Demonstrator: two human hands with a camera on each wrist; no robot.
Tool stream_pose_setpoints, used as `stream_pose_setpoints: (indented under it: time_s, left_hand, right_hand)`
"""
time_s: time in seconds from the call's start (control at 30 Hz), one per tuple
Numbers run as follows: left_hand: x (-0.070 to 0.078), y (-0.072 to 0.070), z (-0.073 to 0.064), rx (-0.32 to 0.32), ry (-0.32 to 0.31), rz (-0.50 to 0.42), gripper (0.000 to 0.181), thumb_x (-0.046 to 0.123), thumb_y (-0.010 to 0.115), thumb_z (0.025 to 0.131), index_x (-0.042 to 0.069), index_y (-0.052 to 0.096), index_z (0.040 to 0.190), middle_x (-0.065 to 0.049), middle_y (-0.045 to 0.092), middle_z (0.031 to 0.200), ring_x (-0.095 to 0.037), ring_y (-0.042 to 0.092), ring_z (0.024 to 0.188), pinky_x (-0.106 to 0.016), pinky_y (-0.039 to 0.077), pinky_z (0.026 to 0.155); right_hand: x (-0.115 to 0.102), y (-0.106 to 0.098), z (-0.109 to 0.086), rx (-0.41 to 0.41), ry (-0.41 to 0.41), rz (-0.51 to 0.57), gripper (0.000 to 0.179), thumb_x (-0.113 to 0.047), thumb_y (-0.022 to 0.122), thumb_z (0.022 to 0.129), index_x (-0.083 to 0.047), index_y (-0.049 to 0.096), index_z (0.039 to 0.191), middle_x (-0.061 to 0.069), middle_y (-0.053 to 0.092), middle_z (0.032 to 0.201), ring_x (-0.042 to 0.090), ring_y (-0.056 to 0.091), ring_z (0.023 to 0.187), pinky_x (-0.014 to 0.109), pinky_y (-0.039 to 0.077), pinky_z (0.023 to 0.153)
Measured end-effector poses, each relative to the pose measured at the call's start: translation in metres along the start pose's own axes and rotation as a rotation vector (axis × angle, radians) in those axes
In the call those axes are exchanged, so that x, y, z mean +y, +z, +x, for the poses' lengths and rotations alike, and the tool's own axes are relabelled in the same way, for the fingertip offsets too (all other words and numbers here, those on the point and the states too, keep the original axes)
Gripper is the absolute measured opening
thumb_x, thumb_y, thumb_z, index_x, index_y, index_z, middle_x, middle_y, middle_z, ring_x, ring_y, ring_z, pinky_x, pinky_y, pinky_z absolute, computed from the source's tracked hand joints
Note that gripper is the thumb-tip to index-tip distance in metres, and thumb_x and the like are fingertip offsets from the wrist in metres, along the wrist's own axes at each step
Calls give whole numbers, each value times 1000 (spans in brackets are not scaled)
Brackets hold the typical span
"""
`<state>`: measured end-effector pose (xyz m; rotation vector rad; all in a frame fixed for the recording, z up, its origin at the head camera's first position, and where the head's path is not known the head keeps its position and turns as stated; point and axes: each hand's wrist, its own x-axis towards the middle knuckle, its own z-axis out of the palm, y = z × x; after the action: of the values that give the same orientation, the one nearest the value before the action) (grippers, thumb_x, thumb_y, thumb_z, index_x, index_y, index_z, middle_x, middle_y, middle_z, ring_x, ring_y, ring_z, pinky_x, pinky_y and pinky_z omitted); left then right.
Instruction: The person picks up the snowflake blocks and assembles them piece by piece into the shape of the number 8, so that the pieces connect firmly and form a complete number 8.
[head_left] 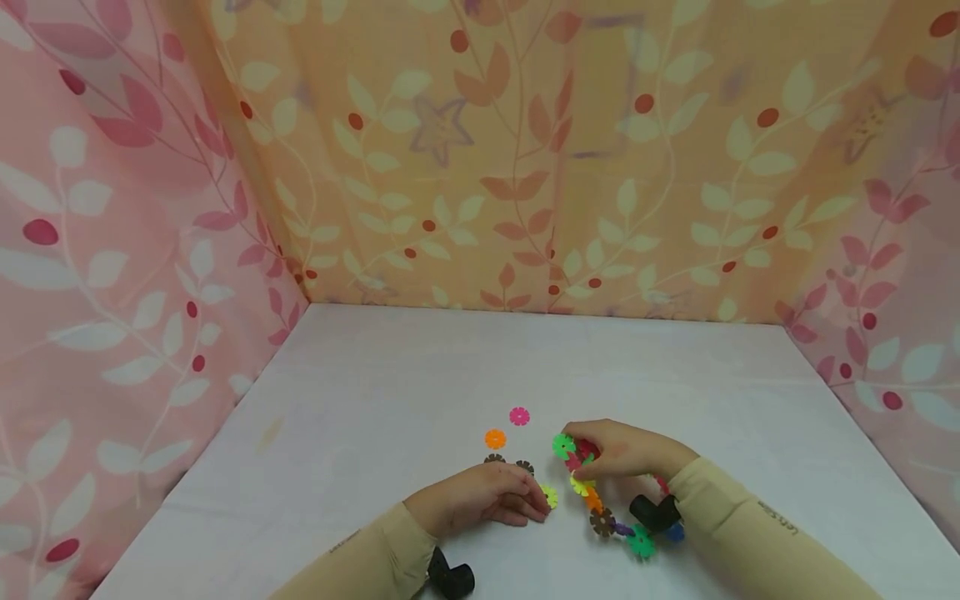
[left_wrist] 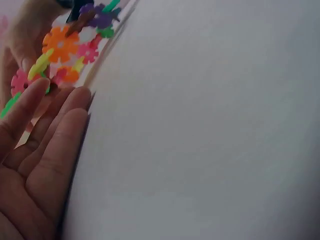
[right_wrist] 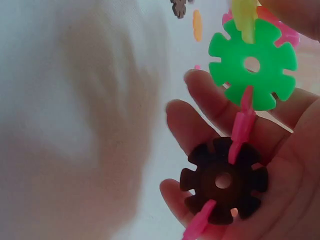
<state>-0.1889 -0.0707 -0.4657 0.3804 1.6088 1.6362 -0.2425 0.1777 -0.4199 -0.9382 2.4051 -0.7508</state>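
Note:
My right hand (head_left: 630, 447) grips a chain of interlocking snowflake discs (head_left: 602, 522) in many colours, its thumb and fingers around the upper end. The chain curves down beneath the right wrist. In the right wrist view a green disc (right_wrist: 277, 65) and a dark brown disc (right_wrist: 204, 181), linked by a pink one, hang before the palm. My left hand (head_left: 491, 497) is low over the table, fingers nearly straight, fingertips right at a yellow-green disc (head_left: 552, 497). The left wrist view shows nothing between its thumb and fingers; beyond them is an orange disc (left_wrist: 52, 44) of the chain.
Loose on the white table (head_left: 420, 367) lie a pink disc (head_left: 519, 416), an orange disc (head_left: 495, 438) and two brown discs, partly hidden behind the left hand. Floral curtains (head_left: 480, 192) enclose the table at the back and sides.

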Motion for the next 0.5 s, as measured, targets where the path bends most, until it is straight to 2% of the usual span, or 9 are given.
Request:
stream_pose_setpoints:
  time_s: [0.1, 0.23, 0.33, 0.4, 0.5]
  left_hand:
    - [3, -8, 7, 54, 11, 13, 31, 20, 43, 94, -2, 62, 104, -11, 65, 105, -22, 62, 98, -32, 50, 82]
    - [6, -17, 11, 82, 49, 61, 27, 16, 44, 94, -1, 62, 104, -11, 65, 104, -23, 63, 96, -32, 50, 81]
    - [11, -26, 6, 117, 75, 158, 20, 14, 50, 92, 3, 64, 102, -11, 65, 101, -22, 63, 88, -31, 52, 75]
    - [14, -34, 1, 169, 85, 226, 16, 12, 55, 90, 5, 65, 100, -10, 65, 99, -21, 62, 81, -30, 52, 69]
    - [17, -50, -7, 252, 89, 324, 13, 11, 60, 87, 9, 66, 98, -8, 65, 97, -20, 59, 80, -29, 51, 67]
  right_hand:
    - [-1, 2, 1, -3, 0, 15, 28, -30, 68, 80, -24, 54, 103, -7, 53, 85, 13, 50, 83, 30, 42, 69]
    - [-3, 4, 2, -3, -1, 12, 26, -31, 65, 82, -24, 54, 105, -7, 52, 83, 12, 49, 81, 29, 42, 67]
    - [-4, 5, 3, -3, -3, 11, 31, -31, 65, 83, -24, 53, 110, -6, 52, 81, 13, 49, 78, 29, 42, 65]
    - [-4, 5, 2, -1, 5, 15, 35, -32, 66, 82, -24, 52, 114, -6, 52, 81, 14, 50, 77, 29, 43, 64]
    - [-4, 5, 2, 2, 22, 35, 39, -32, 67, 82, -24, 51, 117, -5, 53, 83, 15, 50, 79, 30, 44, 65]
